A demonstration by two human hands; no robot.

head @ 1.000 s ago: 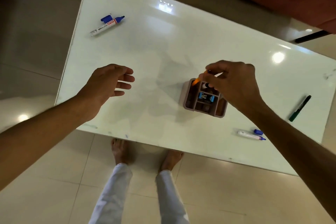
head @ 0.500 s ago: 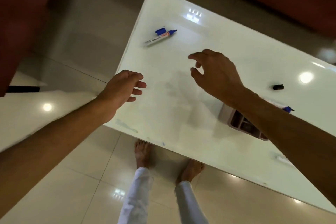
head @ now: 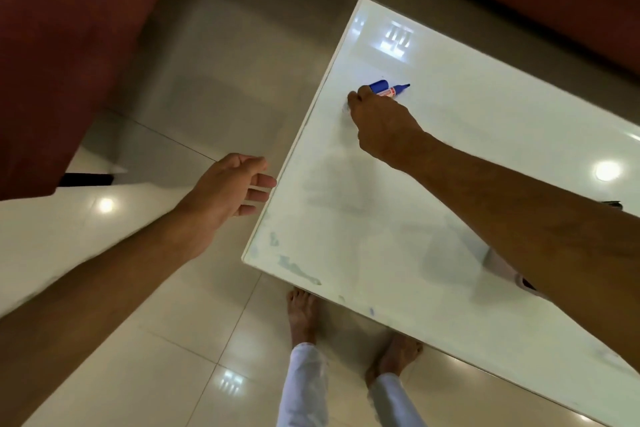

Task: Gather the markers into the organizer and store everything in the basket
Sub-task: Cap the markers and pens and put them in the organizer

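From the head view, the right hand (head: 381, 121) curls its fingers onto a blue-tipped marker (head: 393, 90) with a white, red-labelled barrel, lying near the white table's (head: 398, 218) far left edge, its blue cap (head: 378, 84) beside it, while the left hand (head: 228, 191) hangs relaxed, holding nothing, left of the table.

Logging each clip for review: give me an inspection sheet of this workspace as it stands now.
Surface: glossy white table, smudged near its front edge.
Job's things: blue marker with white barrel and loose blue cap beside it; pinkish organizer mostly hidden under the right forearm.
Clutter: small dark item at the right edge, unclear.
Hands: right hand closing on the marker; left hand relaxed, off the table.
Cables: nothing seen.
Surroundings: cream tiled floor, dark red sofa.
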